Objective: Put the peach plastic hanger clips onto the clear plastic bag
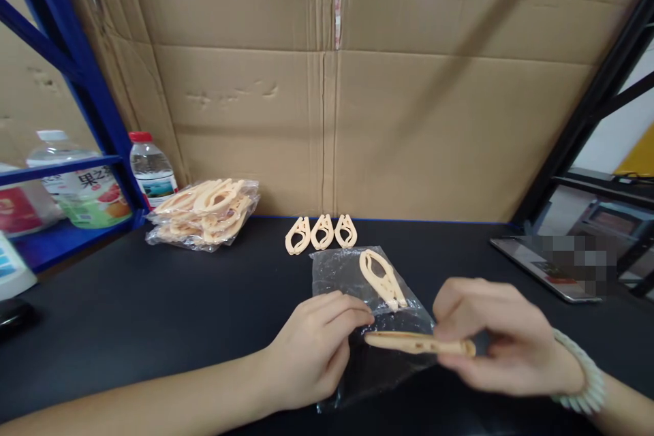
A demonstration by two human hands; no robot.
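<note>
My right hand (498, 334) pinches a beige folding plastic hanger (403, 341), folded up and turned edge-on, over the near part of a clear plastic bag (340, 279). The fingers of my left hand (319, 347) are closed on the left edge of that bag. A second folded hanger (375, 272) lies flat at the bag's far end; whether it is inside or on top I cannot tell. Behind the bag, three more folded hangers (321, 232) stand in a row on the black table (153, 320).
At the back left is a pile of bagged hangers (209, 211), beside a red-capped water bottle (150, 167). A tablet-like device (544, 269) lies on the right. Cardboard sheets (434, 122) wall off the back, and blue shelf posts (86, 82) rise at the left.
</note>
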